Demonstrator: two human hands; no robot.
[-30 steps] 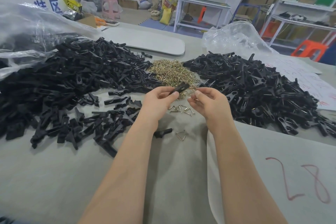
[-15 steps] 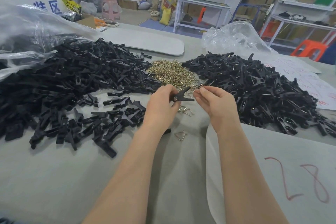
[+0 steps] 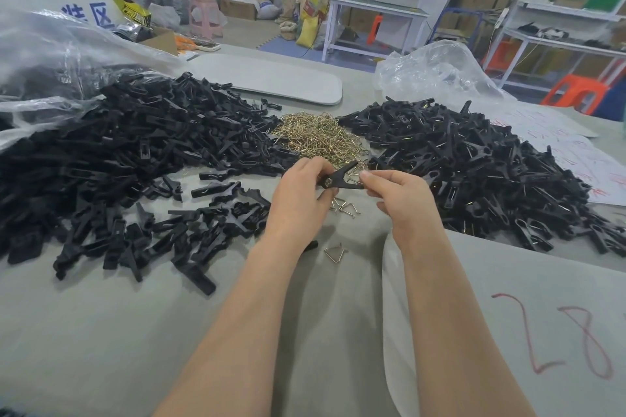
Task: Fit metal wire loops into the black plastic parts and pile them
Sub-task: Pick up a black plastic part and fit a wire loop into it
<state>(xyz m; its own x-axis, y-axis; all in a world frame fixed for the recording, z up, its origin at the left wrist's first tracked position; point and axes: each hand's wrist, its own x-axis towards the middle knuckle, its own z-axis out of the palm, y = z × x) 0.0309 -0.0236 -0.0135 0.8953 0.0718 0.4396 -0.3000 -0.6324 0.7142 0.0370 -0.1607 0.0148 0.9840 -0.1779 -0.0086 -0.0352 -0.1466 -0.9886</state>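
My left hand (image 3: pixel 299 195) pinches a black plastic part (image 3: pixel 338 177) at its near end, above the table's middle. My right hand (image 3: pixel 398 195) pinches the part's other end, where a metal wire loop (image 3: pixel 356 172) shows between its jaws. A heap of brass-coloured wire loops (image 3: pixel 318 137) lies just beyond my hands. A big pile of black plastic parts (image 3: pixel 128 152) spreads to the left. Another pile of black parts with wire glints (image 3: pixel 474 159) lies to the right. A few loose loops (image 3: pixel 343 206) sit under my hands, and one more loop (image 3: pixel 335 252) lies nearer me.
Clear plastic bags lie at the far left (image 3: pixel 50 54) and far right (image 3: pixel 437 71). A grey board (image 3: pixel 271 78) rests behind the piles. A grey sheet with red numbers (image 3: pixel 542 332) covers the near right. White benches and cardboard boxes stand beyond the table.
My hands have come together. The black part has turned to lie between both hands, and my right hand has brought a wire loop to its jaws.
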